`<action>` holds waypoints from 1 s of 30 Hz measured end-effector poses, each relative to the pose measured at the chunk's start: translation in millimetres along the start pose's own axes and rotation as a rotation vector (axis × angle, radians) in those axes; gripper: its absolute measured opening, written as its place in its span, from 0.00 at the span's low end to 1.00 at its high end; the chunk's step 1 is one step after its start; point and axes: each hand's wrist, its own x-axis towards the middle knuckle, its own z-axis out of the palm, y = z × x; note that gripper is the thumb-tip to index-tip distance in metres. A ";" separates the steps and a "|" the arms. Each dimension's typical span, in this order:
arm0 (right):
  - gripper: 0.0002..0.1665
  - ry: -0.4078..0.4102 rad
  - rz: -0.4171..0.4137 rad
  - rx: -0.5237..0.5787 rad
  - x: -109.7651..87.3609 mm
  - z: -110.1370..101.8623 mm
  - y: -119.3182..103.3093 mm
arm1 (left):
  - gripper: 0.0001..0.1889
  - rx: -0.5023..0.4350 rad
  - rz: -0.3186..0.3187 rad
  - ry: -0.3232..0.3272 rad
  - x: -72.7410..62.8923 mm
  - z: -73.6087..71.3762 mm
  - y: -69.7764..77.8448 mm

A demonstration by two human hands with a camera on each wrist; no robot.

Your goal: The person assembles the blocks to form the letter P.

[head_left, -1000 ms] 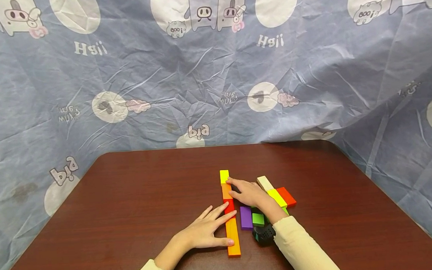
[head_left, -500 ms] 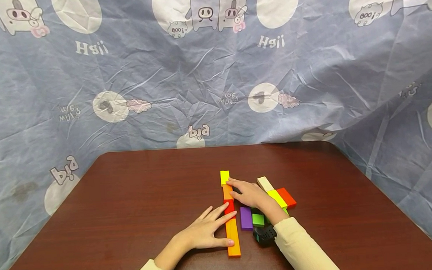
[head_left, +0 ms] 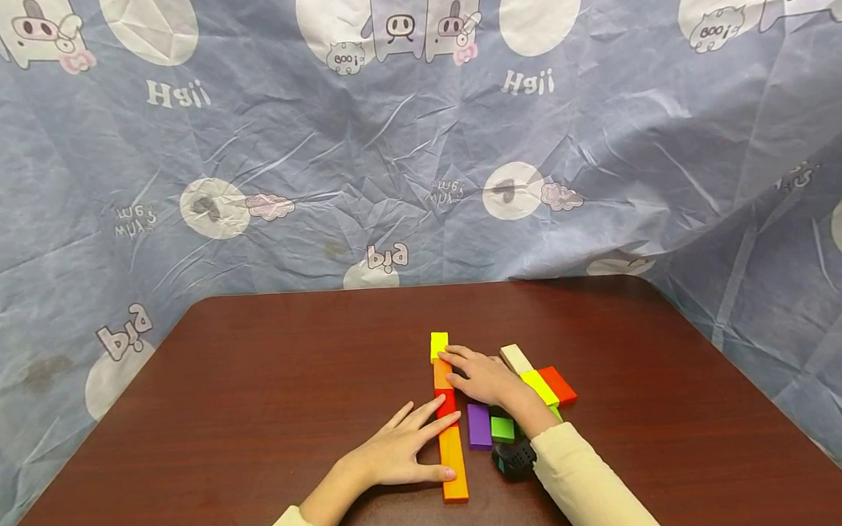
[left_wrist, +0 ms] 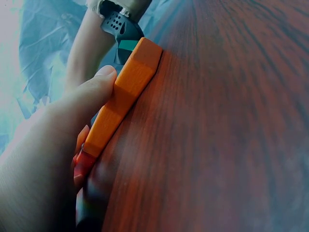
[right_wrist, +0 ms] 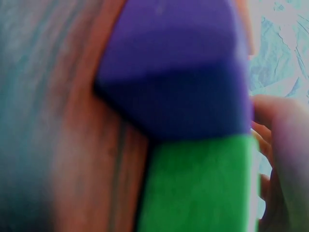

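Brown tabletop (head_left: 290, 367), patterned cloth (head_left: 298, 142) behind; a block row (head_left: 451, 446) flanked by two hands.
At eight o'clock, the left hand (head_left: 392, 454) is spread, red block (head_left: 449, 402) and long orange block (head_left: 457, 490) touched, nothing gripped. The row is aligned six to twelve. Purple block (head_left: 479, 427) at three; at two, nearer the yellow end block (head_left: 439, 342), the right hand (head_left: 484, 378) is laid, fingers loosely straight, nothing gripped.

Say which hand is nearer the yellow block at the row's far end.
Right: the right hand is at the yellow block; the left hand is farther back, at the red block in its row.
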 end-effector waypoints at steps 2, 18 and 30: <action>0.27 0.001 -0.002 -0.001 0.4 -0.8 0.3 | 0.39 -0.001 0.000 0.000 0.6 0.0 0.1; 0.27 0.024 -0.014 -0.001 1.3 1.5 2.6 | 0.39 -0.009 -0.010 -0.009 0.6 0.6 0.4; 0.27 0.032 -0.013 0.014 -1.4 2.4 3.6 | 0.39 -0.013 -0.009 -0.006 0.1 1.9 3.3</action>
